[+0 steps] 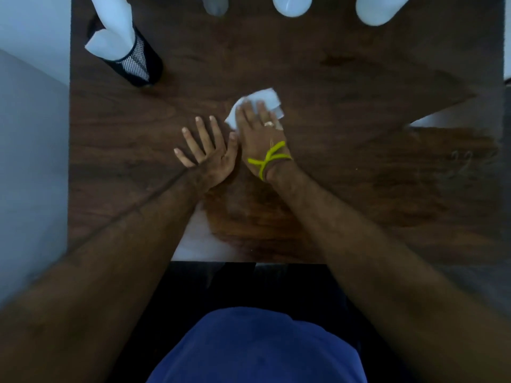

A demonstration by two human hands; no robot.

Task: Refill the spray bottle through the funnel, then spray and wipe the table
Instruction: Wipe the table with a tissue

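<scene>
A white paper tissue lies flat on the dark wooden table near its middle. My right hand, with a ring and a yellow wrist band, presses down on the tissue with straight fingers. My left hand rests flat on the table just to the left, fingers spread, its thumb close to the right hand. At the far edge stand the bases of white bottles, and a greyish container beside them; their tops are cut off by the frame.
A black mesh holder stuffed with white tissues stands at the far left corner. The table's near edge runs in front of my blue-clad body. A pale wall lies beyond the left table edge.
</scene>
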